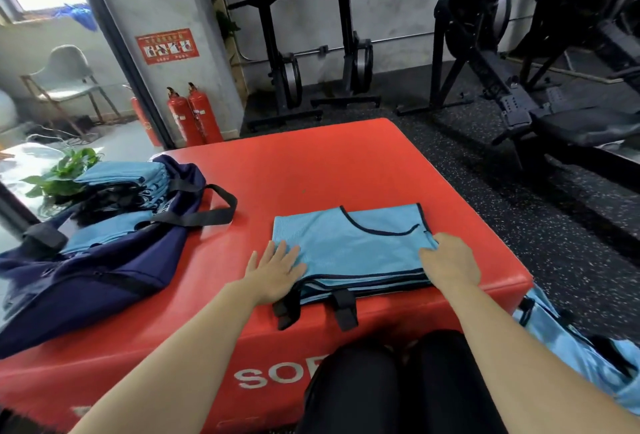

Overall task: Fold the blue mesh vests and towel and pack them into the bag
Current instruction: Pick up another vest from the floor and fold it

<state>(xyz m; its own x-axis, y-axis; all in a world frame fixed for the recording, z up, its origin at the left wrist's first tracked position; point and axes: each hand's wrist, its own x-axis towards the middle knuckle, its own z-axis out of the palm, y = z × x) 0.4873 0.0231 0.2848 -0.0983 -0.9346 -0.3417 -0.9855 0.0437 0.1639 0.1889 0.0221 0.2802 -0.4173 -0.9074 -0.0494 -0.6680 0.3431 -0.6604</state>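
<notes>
Blue mesh vest, folded w/ dark trim showing, lies flat on a red padded gym box near its front edge, right of centre; two black straps hang over that edge. Person's left hand rests flat on the vest's left end, fingers straight and spread. Right hand sits on the vest's right end, fingers curled in and bunching the fabric at the edge. Navy bag, unzipped, slumps across the box's left edge, well apart from the vest, w/ a stack of folded vests inside and one black handle looped out on the box top. More loose vests are heaped off the box by its front right corner, beside the person's right arm. Bkgd: two red fire extinguishers at a pillar beyond the far left corner, a green plant behind the bag, black exercise machines along the far wall.
</notes>
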